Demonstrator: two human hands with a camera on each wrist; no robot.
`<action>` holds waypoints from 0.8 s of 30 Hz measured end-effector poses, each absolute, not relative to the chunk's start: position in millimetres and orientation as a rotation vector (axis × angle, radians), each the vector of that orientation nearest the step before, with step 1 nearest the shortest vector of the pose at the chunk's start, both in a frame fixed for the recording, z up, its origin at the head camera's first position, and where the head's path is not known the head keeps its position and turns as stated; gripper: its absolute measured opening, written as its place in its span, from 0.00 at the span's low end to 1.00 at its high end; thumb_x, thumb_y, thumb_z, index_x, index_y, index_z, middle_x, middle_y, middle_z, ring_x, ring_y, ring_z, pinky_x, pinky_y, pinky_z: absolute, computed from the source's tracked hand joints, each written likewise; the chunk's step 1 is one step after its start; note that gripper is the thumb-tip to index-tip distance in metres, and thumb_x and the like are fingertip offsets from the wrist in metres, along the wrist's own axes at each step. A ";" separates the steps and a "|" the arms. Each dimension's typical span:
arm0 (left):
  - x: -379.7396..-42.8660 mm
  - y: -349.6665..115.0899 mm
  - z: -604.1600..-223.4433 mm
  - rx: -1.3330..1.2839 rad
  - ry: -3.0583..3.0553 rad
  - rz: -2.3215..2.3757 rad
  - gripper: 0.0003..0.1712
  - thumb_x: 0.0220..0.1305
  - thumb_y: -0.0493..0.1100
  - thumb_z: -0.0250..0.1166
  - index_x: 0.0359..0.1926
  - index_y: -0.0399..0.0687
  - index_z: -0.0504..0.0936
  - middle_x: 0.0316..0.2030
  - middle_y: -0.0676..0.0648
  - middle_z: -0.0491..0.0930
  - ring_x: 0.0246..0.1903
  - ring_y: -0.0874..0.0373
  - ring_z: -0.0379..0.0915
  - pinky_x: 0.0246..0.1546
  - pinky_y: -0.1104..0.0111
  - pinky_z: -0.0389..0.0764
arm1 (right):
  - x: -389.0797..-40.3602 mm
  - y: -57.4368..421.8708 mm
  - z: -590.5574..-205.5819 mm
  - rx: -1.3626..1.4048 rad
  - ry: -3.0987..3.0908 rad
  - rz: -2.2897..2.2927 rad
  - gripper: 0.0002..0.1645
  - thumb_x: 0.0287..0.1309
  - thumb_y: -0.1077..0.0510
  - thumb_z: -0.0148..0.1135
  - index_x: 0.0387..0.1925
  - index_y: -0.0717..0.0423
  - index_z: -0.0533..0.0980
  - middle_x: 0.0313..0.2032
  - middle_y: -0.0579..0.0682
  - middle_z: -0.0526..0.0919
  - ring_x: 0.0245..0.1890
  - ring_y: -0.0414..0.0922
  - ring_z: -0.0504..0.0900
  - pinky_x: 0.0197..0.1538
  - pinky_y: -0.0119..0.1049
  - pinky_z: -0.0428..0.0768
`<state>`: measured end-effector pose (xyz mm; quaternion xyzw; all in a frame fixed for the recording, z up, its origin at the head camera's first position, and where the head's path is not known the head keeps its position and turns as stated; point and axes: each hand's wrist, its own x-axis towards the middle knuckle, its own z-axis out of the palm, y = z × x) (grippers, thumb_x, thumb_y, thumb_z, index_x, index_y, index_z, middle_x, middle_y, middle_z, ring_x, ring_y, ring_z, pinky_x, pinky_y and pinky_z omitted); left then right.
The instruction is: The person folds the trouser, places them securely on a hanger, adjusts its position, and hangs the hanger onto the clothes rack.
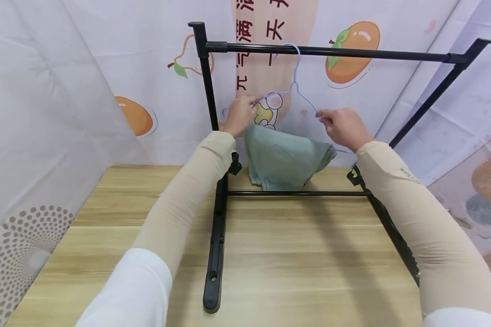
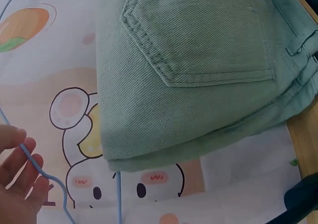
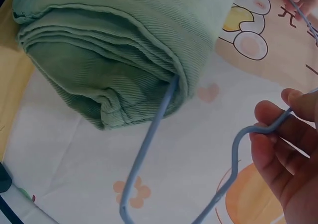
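Note:
A thin light-blue wire clothes hanger (image 1: 295,75) has its hook over the top bar of a black rack. Folded green denim pants (image 1: 282,156) hang over the hanger's lower wire, tilted, their lower end close to the rack's low crossbar. A stitched pocket and a belt loop show on the pants (image 2: 208,60) in the left wrist view. My left hand (image 1: 241,113) pinches the hanger's left shoulder. On the other side, my right hand (image 1: 343,127) holds its right shoulder between thumb and fingers. In the right wrist view the lower wire enters the fold of the pants (image 3: 124,60).
The black rack (image 1: 331,52) stands on a wooden table (image 1: 311,263), one long foot (image 1: 214,272) reaching forward on the left. Dark clamp-like knobs (image 1: 235,164) sit low on its posts. Behind hangs a white printed curtain (image 1: 180,118), with more fabric at both sides.

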<state>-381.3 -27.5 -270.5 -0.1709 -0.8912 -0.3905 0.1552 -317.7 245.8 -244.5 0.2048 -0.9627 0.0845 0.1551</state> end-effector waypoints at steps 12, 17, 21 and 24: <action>-380.8 -34.1 -271.0 -0.539 -2.614 -1.065 0.25 0.73 0.39 0.51 0.69 0.51 0.68 0.68 0.51 0.68 0.61 0.57 0.71 0.52 0.69 0.73 | -311.2 246.8 -254.5 0.570 -2.639 0.266 0.16 0.71 0.58 0.52 0.46 0.65 0.80 0.41 0.64 0.85 0.37 0.59 0.81 0.45 0.55 0.78; -379.4 -36.1 -273.1 -0.551 -2.591 -1.109 0.29 0.73 0.38 0.52 0.72 0.52 0.63 0.71 0.51 0.65 0.67 0.56 0.65 0.65 0.67 0.69 | -307.5 244.8 -256.2 0.513 -2.587 0.296 0.16 0.70 0.56 0.54 0.44 0.66 0.81 0.35 0.63 0.82 0.34 0.56 0.78 0.39 0.51 0.75; -374.3 -40.1 -273.7 -0.548 -2.565 -1.108 0.27 0.73 0.38 0.52 0.71 0.51 0.65 0.70 0.51 0.66 0.70 0.57 0.60 0.70 0.67 0.62 | -303.9 244.0 -254.3 0.488 -2.569 0.346 0.17 0.70 0.55 0.54 0.42 0.65 0.81 0.31 0.61 0.79 0.32 0.54 0.75 0.35 0.45 0.71; -366.0 -46.3 -274.2 -0.587 -2.540 -1.076 0.22 0.73 0.38 0.51 0.66 0.48 0.72 0.67 0.50 0.71 0.69 0.58 0.62 0.70 0.67 0.64 | -299.2 245.0 -255.3 0.497 -2.559 0.392 0.17 0.69 0.55 0.55 0.42 0.65 0.81 0.30 0.61 0.79 0.31 0.53 0.74 0.35 0.43 0.69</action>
